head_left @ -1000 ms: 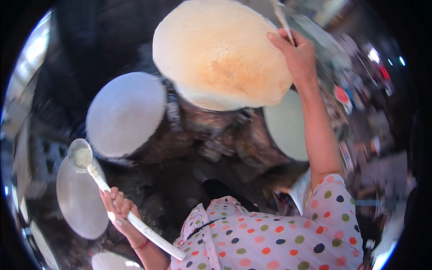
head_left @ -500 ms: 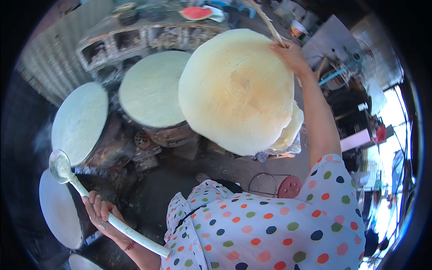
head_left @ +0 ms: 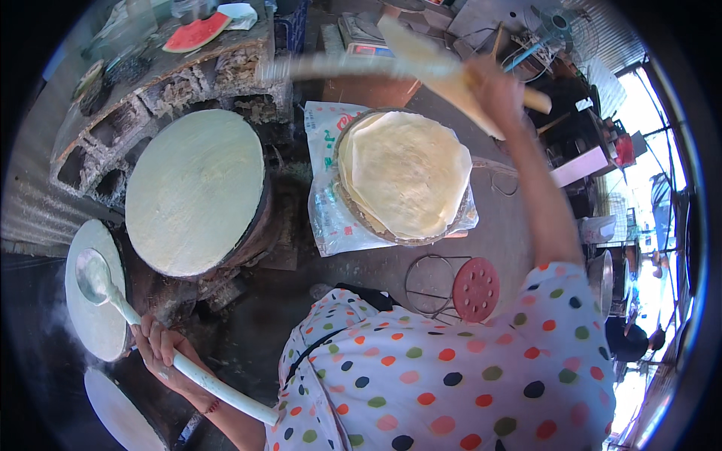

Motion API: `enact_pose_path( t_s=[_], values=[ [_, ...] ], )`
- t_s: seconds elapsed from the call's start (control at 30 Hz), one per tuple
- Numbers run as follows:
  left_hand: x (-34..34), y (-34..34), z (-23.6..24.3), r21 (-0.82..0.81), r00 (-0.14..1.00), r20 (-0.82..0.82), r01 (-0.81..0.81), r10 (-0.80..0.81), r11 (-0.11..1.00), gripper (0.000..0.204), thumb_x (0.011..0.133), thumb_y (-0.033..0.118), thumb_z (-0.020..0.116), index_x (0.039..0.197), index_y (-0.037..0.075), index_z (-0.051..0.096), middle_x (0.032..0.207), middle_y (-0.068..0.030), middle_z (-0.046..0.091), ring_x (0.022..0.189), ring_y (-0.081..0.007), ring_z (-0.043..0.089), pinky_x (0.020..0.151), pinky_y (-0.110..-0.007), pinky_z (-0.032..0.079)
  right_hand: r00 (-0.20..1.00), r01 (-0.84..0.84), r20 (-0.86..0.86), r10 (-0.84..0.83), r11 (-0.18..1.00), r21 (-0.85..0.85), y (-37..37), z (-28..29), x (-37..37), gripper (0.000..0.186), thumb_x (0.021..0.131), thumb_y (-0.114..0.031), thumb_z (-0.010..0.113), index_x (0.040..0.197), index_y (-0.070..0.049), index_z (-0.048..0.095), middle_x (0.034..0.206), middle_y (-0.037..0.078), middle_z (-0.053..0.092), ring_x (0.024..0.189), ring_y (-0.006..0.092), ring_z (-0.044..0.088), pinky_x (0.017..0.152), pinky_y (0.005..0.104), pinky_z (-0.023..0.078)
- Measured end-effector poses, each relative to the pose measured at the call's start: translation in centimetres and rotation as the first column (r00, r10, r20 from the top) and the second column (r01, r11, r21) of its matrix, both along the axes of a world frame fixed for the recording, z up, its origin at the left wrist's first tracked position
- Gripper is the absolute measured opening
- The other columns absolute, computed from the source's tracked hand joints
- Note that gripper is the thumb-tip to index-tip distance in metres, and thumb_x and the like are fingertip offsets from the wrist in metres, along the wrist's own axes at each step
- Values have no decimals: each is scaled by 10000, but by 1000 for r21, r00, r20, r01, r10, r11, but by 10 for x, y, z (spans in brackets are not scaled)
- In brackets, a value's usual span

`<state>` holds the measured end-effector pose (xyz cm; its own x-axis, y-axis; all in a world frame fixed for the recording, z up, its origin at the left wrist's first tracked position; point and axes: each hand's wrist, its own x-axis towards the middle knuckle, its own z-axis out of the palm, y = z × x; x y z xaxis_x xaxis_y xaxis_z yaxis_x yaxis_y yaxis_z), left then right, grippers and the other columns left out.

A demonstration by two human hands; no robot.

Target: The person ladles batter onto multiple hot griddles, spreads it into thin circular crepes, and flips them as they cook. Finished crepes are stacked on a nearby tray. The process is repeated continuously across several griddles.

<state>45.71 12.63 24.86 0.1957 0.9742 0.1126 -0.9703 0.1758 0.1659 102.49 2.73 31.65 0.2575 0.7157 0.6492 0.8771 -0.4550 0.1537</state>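
My left hand point(head_left: 167, 353) is closed around the long white handle of a ladle point(head_left: 94, 276), whose bowl is smeared with pale batter and hangs over a round griddle point(head_left: 89, 331). My right hand point(head_left: 496, 94) is raised at the upper right, blurred by motion. It grips a large thin flatbread point(head_left: 421, 56), seen nearly edge-on, together with a long stick point(head_left: 323, 68) that is smeared by movement. Below that hand, a stack of round flatbreads point(head_left: 410, 173) lies on a round board over printed plastic sheeting point(head_left: 323, 218).
A large griddle point(head_left: 195, 195) coated with pale batter stands left of the stack. Another griddle point(head_left: 124, 413) is at the lower left. Watermelon point(head_left: 197, 34) rests on a ledge above concrete blocks point(head_left: 180, 98). A red stool point(head_left: 475, 289) stands by my body; a fan point(head_left: 555, 22) is behind.
My right hand has swung the flatbread up and away, turning it from face-on to nearly edge-on. The stack beneath has come into view. My view has shifted; the left hand still holds the ladle.
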Motion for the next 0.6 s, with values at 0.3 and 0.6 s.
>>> enact_pose_path(
  t_s=[0.3, 0.6],
  values=[
    [18, 12, 10, -31, 995, -97, 28, -31, 999, 166, 1028, 120, 355, 879, 58, 318, 779, -21, 324, 519, -53, 325, 400, -195, 349, 868, -36, -489, 89, 993, 115, -75, -277, -107, 253, 614, -14, 680, 827, -129, 608, 818, 39, 596, 812, 246, 594, 660, 380, 494],
    [32, 8, 25, 23, 992, -110, 66, -63, 998, 189, 1034, 136, 343, 860, 68, 314, 738, -7, 305, 514, -59, 316, 399, -198, 335, 870, 29, -477, 123, 954, 299, -61, -256, -108, 285, 618, -30, 697, 875, -95, 591, 835, 71, 590, 785, 287, 589, 663, 394, 481]
  ],
)
